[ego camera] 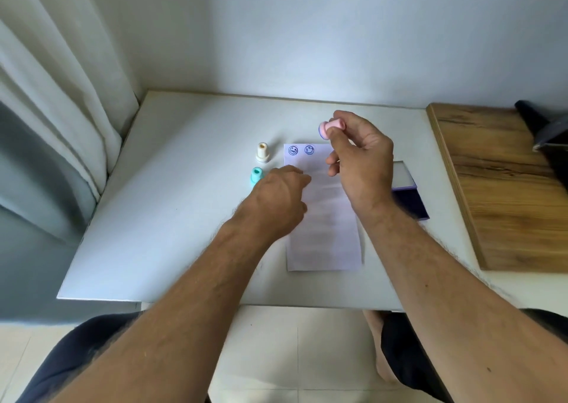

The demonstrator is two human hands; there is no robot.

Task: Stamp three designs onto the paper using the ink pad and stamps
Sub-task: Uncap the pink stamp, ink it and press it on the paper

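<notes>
Paper (322, 218) lies at table (184, 203) centre with two blue smiley prints (301, 150) at its 12 o'clock edge. Right hand (359, 163) pinches the pink stamp (330, 126) above the sheet, inked face tilted to 9 o'clock, probably for a third print. Left hand (276, 200), fingers loosely curled, rests on the sheet's 9 o'clock edge, likely steadying it. Ink pad (408, 187) sits open at 3 o'clock; cream stamp (262, 153) and teal stamp (255, 176) stand at 9 o'clock.

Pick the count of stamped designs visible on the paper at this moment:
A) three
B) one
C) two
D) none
C: two blue round face prints sit side by side at the far end of the paper, while the right hand holds the pink stamp lifted above it.
</notes>
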